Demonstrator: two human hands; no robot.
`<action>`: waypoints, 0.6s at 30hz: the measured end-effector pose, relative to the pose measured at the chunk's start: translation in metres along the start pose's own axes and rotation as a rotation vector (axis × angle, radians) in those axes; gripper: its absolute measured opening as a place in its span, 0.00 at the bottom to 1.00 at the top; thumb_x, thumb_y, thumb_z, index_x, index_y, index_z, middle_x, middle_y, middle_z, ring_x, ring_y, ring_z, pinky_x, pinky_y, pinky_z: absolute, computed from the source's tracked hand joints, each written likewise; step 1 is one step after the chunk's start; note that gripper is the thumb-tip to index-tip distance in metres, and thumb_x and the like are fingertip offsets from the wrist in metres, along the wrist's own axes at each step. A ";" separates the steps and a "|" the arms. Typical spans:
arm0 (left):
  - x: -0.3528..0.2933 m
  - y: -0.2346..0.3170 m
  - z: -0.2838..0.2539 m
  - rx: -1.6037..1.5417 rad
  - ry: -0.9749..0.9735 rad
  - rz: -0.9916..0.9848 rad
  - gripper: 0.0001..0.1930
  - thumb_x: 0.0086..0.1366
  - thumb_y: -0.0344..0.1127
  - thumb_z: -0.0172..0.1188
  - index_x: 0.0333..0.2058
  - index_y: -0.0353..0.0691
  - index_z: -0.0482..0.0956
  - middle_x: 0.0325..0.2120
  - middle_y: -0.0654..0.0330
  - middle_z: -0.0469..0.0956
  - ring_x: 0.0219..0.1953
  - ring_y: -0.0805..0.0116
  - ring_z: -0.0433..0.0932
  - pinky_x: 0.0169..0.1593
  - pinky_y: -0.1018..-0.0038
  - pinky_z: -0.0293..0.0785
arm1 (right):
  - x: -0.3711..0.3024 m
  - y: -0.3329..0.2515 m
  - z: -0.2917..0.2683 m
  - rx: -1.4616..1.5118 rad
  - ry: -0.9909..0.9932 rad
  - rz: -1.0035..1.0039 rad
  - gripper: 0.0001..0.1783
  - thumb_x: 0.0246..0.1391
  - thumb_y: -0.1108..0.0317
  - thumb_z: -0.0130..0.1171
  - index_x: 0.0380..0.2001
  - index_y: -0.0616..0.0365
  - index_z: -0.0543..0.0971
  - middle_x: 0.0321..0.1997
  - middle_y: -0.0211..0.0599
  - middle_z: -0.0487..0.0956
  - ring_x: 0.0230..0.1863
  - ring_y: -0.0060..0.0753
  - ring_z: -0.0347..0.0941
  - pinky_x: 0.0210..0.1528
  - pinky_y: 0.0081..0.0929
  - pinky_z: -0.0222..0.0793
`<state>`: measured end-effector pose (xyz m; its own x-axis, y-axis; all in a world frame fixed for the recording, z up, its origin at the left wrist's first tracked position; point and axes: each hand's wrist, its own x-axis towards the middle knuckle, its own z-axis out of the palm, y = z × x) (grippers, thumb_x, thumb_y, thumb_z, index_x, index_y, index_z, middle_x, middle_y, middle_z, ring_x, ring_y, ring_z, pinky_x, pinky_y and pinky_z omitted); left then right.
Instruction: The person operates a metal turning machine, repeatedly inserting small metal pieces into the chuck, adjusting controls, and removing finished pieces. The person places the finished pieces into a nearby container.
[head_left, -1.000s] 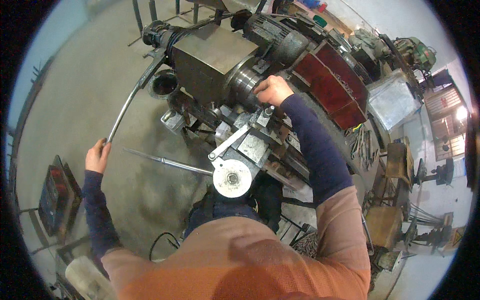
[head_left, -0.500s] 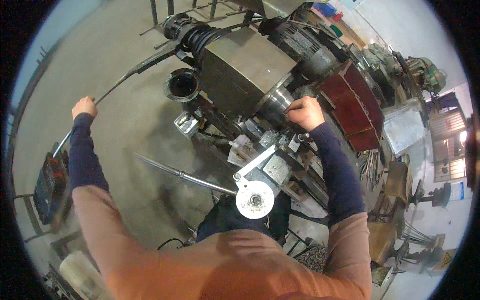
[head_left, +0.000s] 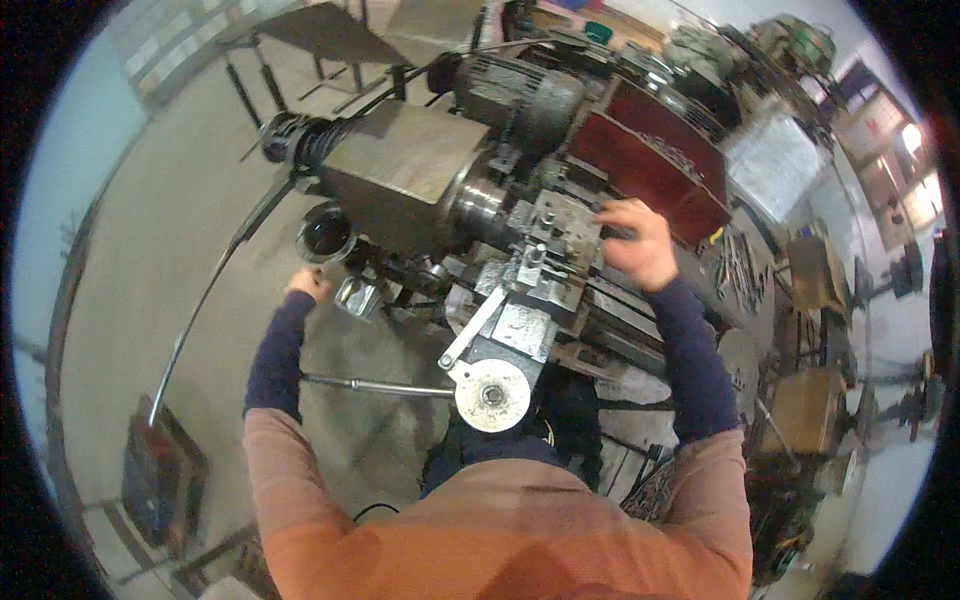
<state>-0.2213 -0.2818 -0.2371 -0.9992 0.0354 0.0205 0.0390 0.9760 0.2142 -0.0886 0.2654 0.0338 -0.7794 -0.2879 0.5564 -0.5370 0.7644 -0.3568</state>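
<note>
A square, grey steel tool block with bolts on top [head_left: 560, 228] sits on the machine's slide, beside a shiny steel cylinder [head_left: 480, 205] that juts from a boxy, dull metal housing [head_left: 410, 145]. The block lies just left of the right grip [head_left: 642, 248], whose fingers are bent with thumb and forefinger apart, the gap moderately wide; whether the fingertips touch the block's edge cannot be told.

On the other side of the housing, a round, black, wide-mouthed cup [head_left: 327, 233] shows only a dark interior. Close below it is a small, silvery, box-shaped metal container [head_left: 358, 298], its contents too small to make out. The left grip [head_left: 310, 285] is near both, well apart from the block; it is small and blurred, so I cannot tell how far it is closed.

Beyond the block stands a long, dark red metal tray [head_left: 615, 165] with grey bits strewn along it, perhaps metal shavings. Nearer the body, a white round disc [head_left: 492, 396] joins a flat pale arm [head_left: 473, 328]. Farther right, long steel tools [head_left: 738, 268] lie in a loose bunch.
</note>
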 end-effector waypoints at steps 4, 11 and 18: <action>0.003 0.055 0.049 0.296 -0.315 0.025 0.15 0.52 0.41 0.56 0.39 0.44 0.75 0.36 0.54 0.77 0.41 0.56 0.76 0.45 0.62 0.71 | -0.106 0.009 -0.071 -0.070 -0.020 0.388 0.17 0.28 0.72 0.55 0.30 0.58 0.79 0.34 0.44 0.77 0.37 0.43 0.73 0.43 0.31 0.68; 0.013 0.046 0.017 0.445 -0.306 0.165 0.15 0.56 0.38 0.51 0.44 0.56 0.72 0.34 0.57 0.78 0.39 0.58 0.77 0.41 0.61 0.71 | -0.289 0.040 -0.151 -0.360 0.093 0.957 0.15 0.32 0.73 0.54 0.29 0.62 0.80 0.30 0.46 0.79 0.32 0.41 0.76 0.40 0.29 0.69; -0.049 0.012 -0.065 0.199 -0.364 -0.138 0.21 0.53 0.43 0.58 0.47 0.49 0.72 0.33 0.58 0.79 0.38 0.58 0.77 0.41 0.64 0.72 | -0.450 0.097 -0.241 -0.893 -0.253 1.434 0.28 0.33 0.64 0.63 0.44 0.56 0.74 0.42 0.45 0.77 0.43 0.44 0.74 0.45 0.36 0.68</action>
<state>-0.1711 -0.2858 -0.1717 -0.9356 -0.0596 -0.3480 -0.0629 0.9980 -0.0018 0.2881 0.6083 -0.0703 -0.5154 0.8563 0.0326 0.8526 0.5085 0.1206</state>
